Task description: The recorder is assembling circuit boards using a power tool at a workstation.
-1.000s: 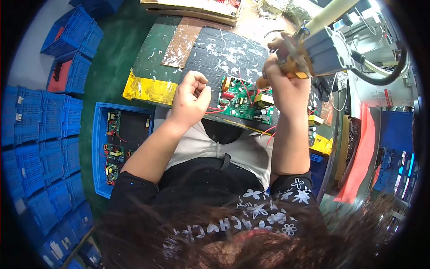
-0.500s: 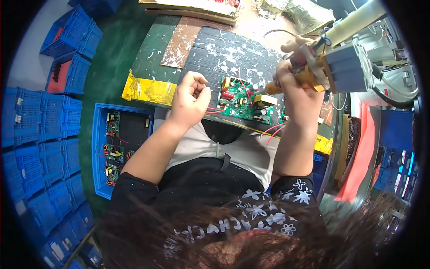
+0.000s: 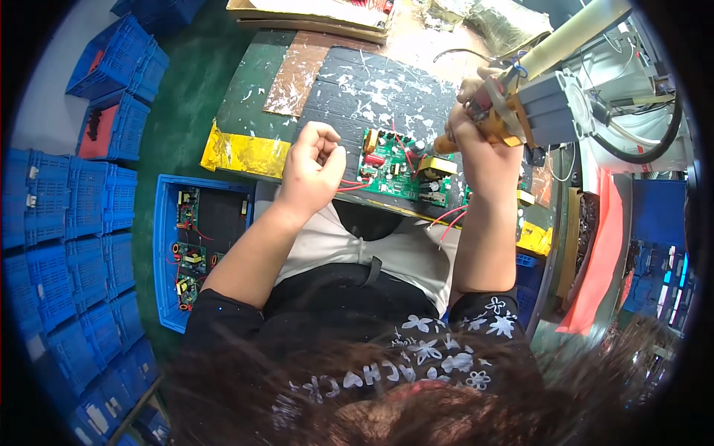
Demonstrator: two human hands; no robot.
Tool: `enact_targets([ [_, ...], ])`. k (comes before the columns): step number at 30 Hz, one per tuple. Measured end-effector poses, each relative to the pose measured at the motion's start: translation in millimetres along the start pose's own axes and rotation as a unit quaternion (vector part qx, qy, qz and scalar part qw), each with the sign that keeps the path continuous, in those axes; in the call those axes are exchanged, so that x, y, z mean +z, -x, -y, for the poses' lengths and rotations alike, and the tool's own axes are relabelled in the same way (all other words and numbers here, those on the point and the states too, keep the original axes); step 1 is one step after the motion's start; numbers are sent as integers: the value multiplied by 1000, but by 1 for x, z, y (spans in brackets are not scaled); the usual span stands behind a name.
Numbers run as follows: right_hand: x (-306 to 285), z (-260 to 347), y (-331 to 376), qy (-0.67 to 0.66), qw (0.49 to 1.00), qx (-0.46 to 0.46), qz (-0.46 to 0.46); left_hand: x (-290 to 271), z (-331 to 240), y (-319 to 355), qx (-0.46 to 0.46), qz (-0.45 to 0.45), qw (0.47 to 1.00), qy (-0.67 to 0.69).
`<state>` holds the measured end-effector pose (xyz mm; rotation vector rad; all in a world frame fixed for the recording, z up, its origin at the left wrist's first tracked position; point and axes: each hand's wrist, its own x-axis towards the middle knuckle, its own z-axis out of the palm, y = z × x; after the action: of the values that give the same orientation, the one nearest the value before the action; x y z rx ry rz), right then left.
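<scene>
A green circuit board [image 3: 394, 165] with red wires lies on the black, white-splattered work mat [image 3: 357, 89]. My left hand [image 3: 316, 163] is beside its left edge, fingers curled in loosely, and nothing shows in them. Red wires [image 3: 351, 184] run from the board toward the wrist side of this hand. In my right hand [image 3: 480, 130] is a glue gun [image 3: 497, 115], gripped with the fingers wrapped around it. Its orange nozzle [image 3: 444, 145] points left, over the board's right part. A second green board [image 3: 523, 195] is partly hidden under my right forearm.
A blue crate [image 3: 162, 253] with several circuit boards stands at the lower left. Stacked blue crates [image 3: 48, 201] line the left side. A cardboard box [image 3: 312, 22] sits at the far edge. A thick cream tube [image 3: 573, 41] slants to the upper right above the glue gun.
My right hand and the glue gun have shifted slightly left, with the nozzle further over the board. My left hand has barely moved.
</scene>
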<state>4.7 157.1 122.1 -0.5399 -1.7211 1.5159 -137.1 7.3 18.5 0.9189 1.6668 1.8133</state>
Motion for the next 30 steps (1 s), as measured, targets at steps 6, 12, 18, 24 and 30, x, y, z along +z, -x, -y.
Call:
enact_targets([
  [6, -3, 2, -3, -9, 999, -36, 30, -1, 1, 0, -10, 9, 1000, 2],
  [12, -8, 12, -12, 6, 999, 2, 34, 1, 4, 0, -8, 4, 1000, 7],
  [18, -10, 1, -25, 56, 997, 17, 53, -2, 6, 1, -29, 23, 999, -7],
  [24, -14, -2, -26, 24, 996, 59, 62, -1, 3, 0, -32, 27, 999, -5],
  [30, -16, 3, -29, 21, 993, 84, 80, -1, 3, 0, -23, 25, 999, -11],
])
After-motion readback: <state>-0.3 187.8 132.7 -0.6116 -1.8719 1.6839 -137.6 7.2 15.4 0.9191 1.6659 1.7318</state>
